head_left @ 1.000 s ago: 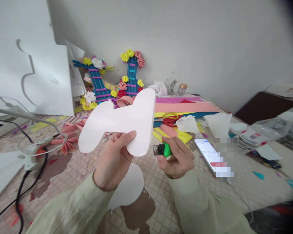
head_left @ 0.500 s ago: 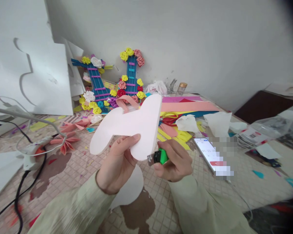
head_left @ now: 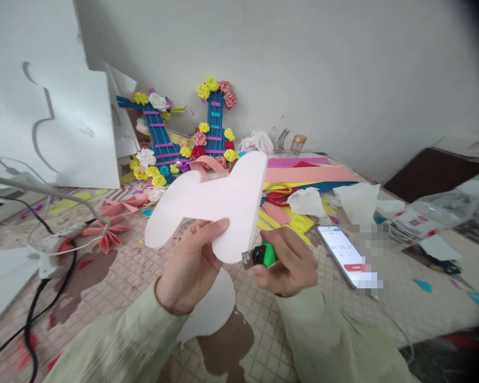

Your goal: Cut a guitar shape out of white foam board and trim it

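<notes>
My left hand pinches a white foam board cutout with rounded lobes, thumb on its face and fingers behind. The board is raised above the table and tilted. In my right hand is a green and black utility knife, gripped between thumb and fingers. Its metal blade end lies at the lower right edge of the cutout; whether it touches cannot be made out. Under my left hand, another rounded white piece lies on the table, partly hidden by the hand and sleeve.
Two blue guitar shapes with paper flowers lean at the back. Coloured paper strips and red-and-yellow scissors lie behind my right hand. A phone is to the right. A power strip with cables sits left, near white boards.
The cutout has tilted slightly, its top shifting a little right and its left lobe rising. My right hand and the knife have moved slightly right.
</notes>
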Tool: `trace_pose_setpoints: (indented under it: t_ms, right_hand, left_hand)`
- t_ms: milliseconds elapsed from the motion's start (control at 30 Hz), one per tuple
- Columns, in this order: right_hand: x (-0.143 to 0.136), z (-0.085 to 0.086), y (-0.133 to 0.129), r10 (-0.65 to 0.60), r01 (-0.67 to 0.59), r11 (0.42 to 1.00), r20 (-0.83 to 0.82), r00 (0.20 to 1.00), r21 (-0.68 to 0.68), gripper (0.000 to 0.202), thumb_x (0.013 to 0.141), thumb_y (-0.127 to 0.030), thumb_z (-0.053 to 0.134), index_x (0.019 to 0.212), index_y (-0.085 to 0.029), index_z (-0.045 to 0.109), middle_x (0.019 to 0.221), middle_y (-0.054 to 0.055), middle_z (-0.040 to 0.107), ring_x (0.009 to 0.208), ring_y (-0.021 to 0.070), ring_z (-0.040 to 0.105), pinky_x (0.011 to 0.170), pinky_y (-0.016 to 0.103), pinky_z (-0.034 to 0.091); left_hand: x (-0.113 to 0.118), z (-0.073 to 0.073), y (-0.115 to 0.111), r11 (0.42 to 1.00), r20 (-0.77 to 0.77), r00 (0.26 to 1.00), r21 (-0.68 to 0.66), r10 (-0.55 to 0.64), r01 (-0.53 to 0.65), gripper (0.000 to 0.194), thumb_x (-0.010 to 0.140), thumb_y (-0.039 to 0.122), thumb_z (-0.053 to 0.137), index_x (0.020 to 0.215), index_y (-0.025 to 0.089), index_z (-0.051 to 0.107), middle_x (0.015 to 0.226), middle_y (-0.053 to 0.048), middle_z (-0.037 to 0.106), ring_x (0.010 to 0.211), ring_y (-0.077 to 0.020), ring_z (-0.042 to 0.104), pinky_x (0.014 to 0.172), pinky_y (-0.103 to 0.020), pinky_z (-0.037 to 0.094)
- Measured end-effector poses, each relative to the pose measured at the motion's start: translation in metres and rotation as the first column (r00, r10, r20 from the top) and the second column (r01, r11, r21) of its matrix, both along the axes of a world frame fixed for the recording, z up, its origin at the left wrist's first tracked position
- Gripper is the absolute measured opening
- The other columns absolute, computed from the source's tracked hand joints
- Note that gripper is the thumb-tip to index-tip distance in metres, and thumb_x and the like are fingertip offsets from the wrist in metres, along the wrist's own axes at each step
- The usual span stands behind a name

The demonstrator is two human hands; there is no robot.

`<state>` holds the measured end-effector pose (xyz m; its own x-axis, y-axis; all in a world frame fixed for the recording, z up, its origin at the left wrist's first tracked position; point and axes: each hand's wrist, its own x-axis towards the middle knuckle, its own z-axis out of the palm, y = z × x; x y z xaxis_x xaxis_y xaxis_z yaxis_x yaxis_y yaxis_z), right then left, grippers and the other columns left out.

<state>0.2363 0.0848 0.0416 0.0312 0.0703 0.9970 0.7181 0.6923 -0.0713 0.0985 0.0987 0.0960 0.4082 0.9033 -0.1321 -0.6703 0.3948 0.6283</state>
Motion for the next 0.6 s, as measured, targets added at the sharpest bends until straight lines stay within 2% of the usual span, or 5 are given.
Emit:
trace_pose_setpoints:
  t_ms: [233, 400, 500, 600]
  right_hand:
    - [-0.0001, -0.0004, 0.0003, -0.029, 0.029, 1.0, 0.006, 1.0, -0.003, 0.029, 0.073, -0.032, 0.055, 0.091, -0.01, 0.062, 0.061, 0.005, 0.058, 0.051, 0.0137, 0.05, 0.044, 0.027, 0.039]
    - [0.003, -0.002, 0.0011, -0.027, 0.027, 1.0, -0.003, 1.0, 0.012, 0.03, 0.072, -0.032, 0.056, 0.091, -0.01, 0.062, 0.06, 0.004, 0.057, 0.051, 0.0137, 0.049, 0.044, 0.026, 0.039]
    - [0.0045, -0.0017, 0.0011, -0.04, 0.04, 0.999, -0.021, 0.999, -0.009, 0.029, 0.072, -0.03, 0.057, 0.092, -0.011, 0.063, 0.06, 0.004, 0.057, 0.053, 0.0143, 0.05, 0.045, 0.027, 0.041]
    - [0.0026, -0.0007, 0.0004, -0.01, 0.01, 1.0, -0.013, 1.0, -0.001, 0.029, 0.073, -0.031, 0.056, 0.092, -0.011, 0.062, 0.061, 0.005, 0.058, 0.052, 0.0138, 0.049, 0.044, 0.027, 0.04]
  left_hand:
    - [0.0002, -0.0026, -0.0003, 0.999, 0.011, 1.0, 0.026, -0.026, 0.026, 0.019, 0.07, 0.005, 0.061, 0.052, 0.012, 0.06, 0.047, 0.004, 0.058, 0.045, -0.0047, 0.053, 0.051, -0.013, 0.049]
    - [-0.0005, -0.0012, 0.001, 1.0, -0.043, 0.999, -0.006, 0.018, -0.018, 0.004, 0.067, 0.008, 0.065, 0.065, 0.011, 0.065, 0.065, 0.0, 0.067, 0.056, -0.0082, 0.059, 0.05, -0.014, 0.049]
    - [-0.0008, 0.0006, 0.0013, 0.999, -0.065, 0.997, -0.016, 0.045, -0.047, 0.007, 0.065, 0.007, 0.066, 0.067, 0.012, 0.064, 0.064, 0.001, 0.066, 0.055, -0.0088, 0.058, 0.048, -0.015, 0.049]
    - [-0.0002, 0.0004, 0.0007, 0.999, -0.068, 0.997, -0.009, 0.035, -0.036, 0.01, 0.066, 0.008, 0.066, 0.06, 0.013, 0.061, 0.064, 0.001, 0.065, 0.053, -0.0086, 0.057, 0.047, -0.016, 0.049]
